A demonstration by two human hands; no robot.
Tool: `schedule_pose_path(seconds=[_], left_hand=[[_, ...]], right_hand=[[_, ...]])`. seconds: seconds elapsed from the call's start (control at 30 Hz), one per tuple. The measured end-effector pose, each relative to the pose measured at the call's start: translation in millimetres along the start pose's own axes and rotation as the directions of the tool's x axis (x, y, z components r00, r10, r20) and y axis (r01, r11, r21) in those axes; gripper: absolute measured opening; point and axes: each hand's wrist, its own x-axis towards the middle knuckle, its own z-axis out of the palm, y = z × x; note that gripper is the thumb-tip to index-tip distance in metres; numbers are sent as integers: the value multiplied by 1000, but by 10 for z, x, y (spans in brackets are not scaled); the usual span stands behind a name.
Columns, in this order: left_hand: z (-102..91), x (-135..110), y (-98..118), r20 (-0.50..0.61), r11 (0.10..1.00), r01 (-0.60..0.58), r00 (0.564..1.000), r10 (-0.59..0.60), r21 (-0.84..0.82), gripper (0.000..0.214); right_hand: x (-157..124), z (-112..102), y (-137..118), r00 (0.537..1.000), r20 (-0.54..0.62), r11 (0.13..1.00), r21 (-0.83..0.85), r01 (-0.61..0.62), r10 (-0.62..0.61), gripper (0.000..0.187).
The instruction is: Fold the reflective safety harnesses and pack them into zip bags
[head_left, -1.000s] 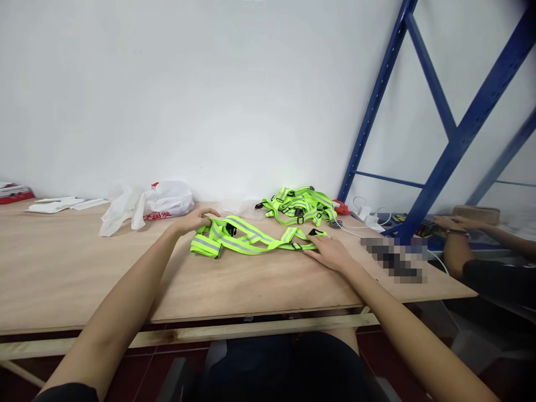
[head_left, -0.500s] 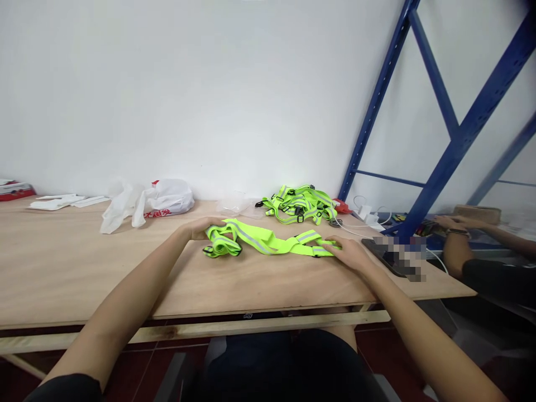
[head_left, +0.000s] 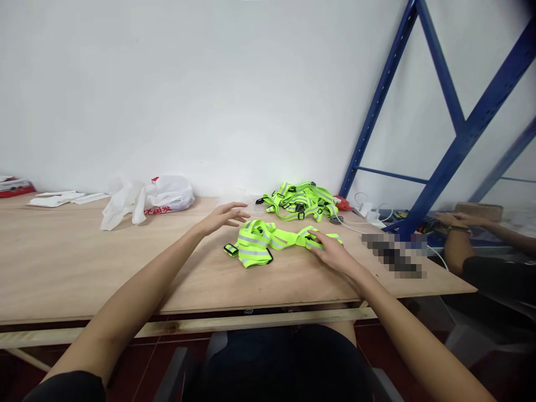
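Observation:
A neon-yellow reflective strap vest lies bunched on the plywood table, with a black buckle at its left end. My right hand rests on the vest's right end, fingers laid flat on the fabric. My left hand hovers just above and left of the vest, fingers spread, holding nothing. A pile of more such vests sits behind, near the wall.
White plastic bags lie at the back left, with papers further left. A blue steel rack stands to the right. Cables and a charger lie by the rack. Another person's arms are at the far right.
The vest has been gathered from a long spread into a shorter bunch, shifted right. My left hand let go of its left end and lifted off; my right hand stayed on the right end.

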Motion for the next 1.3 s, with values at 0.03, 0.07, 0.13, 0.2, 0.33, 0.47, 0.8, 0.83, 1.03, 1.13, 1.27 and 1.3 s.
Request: schedule_pose_path(seconds=[0.03, 0.07, 0.13, 0.2, 0.33, 0.47, 0.8, 0.83, 1.03, 1.13, 1.27, 1.3], left_hand=[[-16, 2, -22, -13, 996, 15, 1000, -14, 82, 62], [-28, 1, -49, -7, 986, 43, 999, -43, 164, 58], [-19, -2, -108, 55, 957, 96, 992, -115, 275, 45], [44, 1, -156, 124, 934, 114, 979, -164, 338, 35], [269, 48, -173, 183, 899, 73, 969, -166, 432, 45], [443, 88, -132, 223, 870, 7, 966, -134, 492, 59], [274, 53, -61, 245, 864, -40, 965, -98, 501, 22], [191, 30, -65, 217, 859, -37, 972, -87, 511, 21], [-320, -156, -89, -64, 824, 6, 997, 36, 566, 28], [-365, -172, -106, -198, 809, 27, 974, 111, 587, 28], [-211, -88, -182, -332, 784, 66, 925, 184, 617, 26], [-164, -64, -202, -345, 779, 70, 919, 194, 623, 25]], right_hand=[[-18, 12, 13, 1000, -6, 1000, 10, 4, -4, 48], [-40, 18, 28, 1000, -11, 1000, 17, 10, -10, 45], [-92, 13, 63, 999, -18, 999, 30, 30, -30, 37], [-147, -3, 96, 998, -45, 998, 49, 47, -44, 32], [-241, -32, 144, 989, -145, 994, 108, 35, -19, 30], [-332, -77, 93, 990, -141, 983, 185, 13, 13, 26], [-496, -241, -32, 997, -37, 974, 219, -54, 64, 24], [-507, -254, 12, 994, -61, 977, 196, -80, 93, 26], [-581, -390, 213, 951, -209, 974, 45, -223, 227, 29], [-568, -398, 221, 926, -280, 965, 5, -261, 252, 28], [-516, -315, 242, 917, -312, 965, -7, -263, 247, 32], [-507, -291, 255, 925, -302, 970, -8, -245, 231, 33]])
